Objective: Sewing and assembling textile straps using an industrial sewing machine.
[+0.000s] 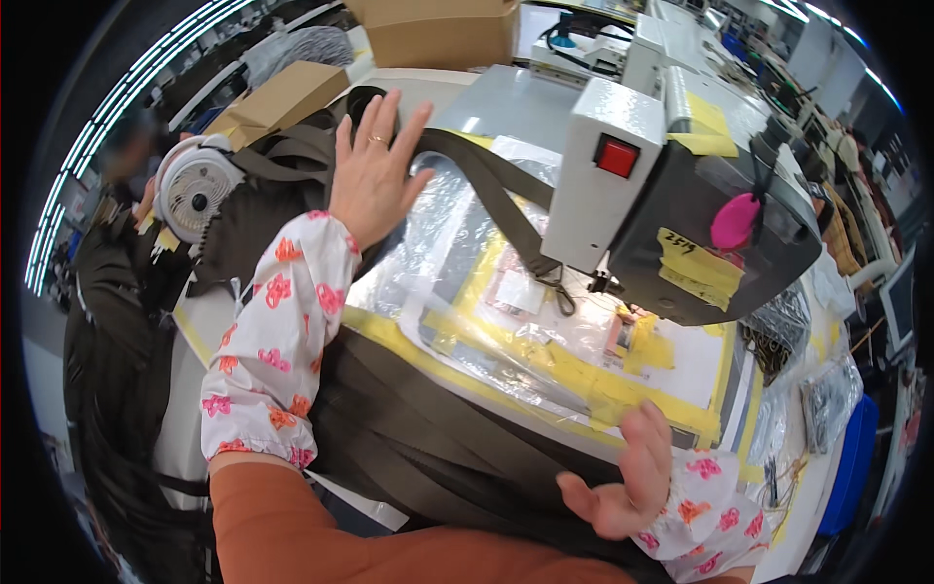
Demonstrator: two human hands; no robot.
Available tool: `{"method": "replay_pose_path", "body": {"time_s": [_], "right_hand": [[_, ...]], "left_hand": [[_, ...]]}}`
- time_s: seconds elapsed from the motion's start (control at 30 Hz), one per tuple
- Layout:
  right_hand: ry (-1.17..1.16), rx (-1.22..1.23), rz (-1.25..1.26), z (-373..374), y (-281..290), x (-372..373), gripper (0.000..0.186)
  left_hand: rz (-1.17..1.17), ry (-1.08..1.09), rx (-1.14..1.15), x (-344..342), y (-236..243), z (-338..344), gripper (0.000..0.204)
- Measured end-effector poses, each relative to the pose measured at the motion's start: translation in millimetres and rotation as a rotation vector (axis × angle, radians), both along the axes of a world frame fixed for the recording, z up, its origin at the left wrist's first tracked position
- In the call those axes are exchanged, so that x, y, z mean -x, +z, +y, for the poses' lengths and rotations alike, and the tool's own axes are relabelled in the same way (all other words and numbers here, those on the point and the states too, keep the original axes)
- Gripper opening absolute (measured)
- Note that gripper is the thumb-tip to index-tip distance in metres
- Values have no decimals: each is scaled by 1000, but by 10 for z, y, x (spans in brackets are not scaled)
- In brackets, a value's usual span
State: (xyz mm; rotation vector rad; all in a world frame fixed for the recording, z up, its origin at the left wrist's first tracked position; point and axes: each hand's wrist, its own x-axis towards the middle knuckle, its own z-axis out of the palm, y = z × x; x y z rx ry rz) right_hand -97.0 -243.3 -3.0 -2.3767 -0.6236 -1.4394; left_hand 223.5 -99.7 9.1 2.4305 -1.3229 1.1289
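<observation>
My left hand (373, 167) is stretched forward with fingers spread, palm resting on dark olive fabric (282, 185) piled at the left of the sewing table. An olive webbing strap (496, 190) runs from under that hand to the needle area of the white and grey sewing machine (662, 185). My right hand (628, 477) hovers low at the table's front edge, fingers apart, holding nothing. Both wrists wear white sleeve covers with pink flowers. Clear plastic sheet (457, 273) and yellow tape cover the machine bed.
A small white fan (195, 187) stands at the left beside the fabric pile. Cardboard boxes (443, 34) sit behind the table. More dark straps (409, 428) hang over the front edge. Bags of small parts (827, 399) lie at the right.
</observation>
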Motion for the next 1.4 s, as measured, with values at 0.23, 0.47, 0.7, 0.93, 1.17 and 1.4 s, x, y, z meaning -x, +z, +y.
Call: {"method": "replay_pose_path", "body": {"time_s": [0.23, 0.47, 0.7, 0.93, 1.17, 1.4], "right_hand": [[-50, -60, 688, 50, -62, 239, 39], [45, -478, 1053, -13, -308, 266, 17], [168, -601, 1175, -132, -323, 184, 15], [131, -803, 1295, -176, -285, 170, 22], [130, -493, 1324, -142, -250, 35, 20], [-8, -567, 1339, -199, -243, -112, 16]], "left_hand": [[518, -512, -115, 1409, -112, 494, 30], [942, -782, -219, 1685, -460, 446, 39], [1011, -829, -265, 1665, -394, 483, 41], [911, -680, -273, 1483, -289, 736, 47], [875, -377, -217, 1196, -223, 955, 31], [934, -253, -180, 872, -179, 1309, 22]]}}
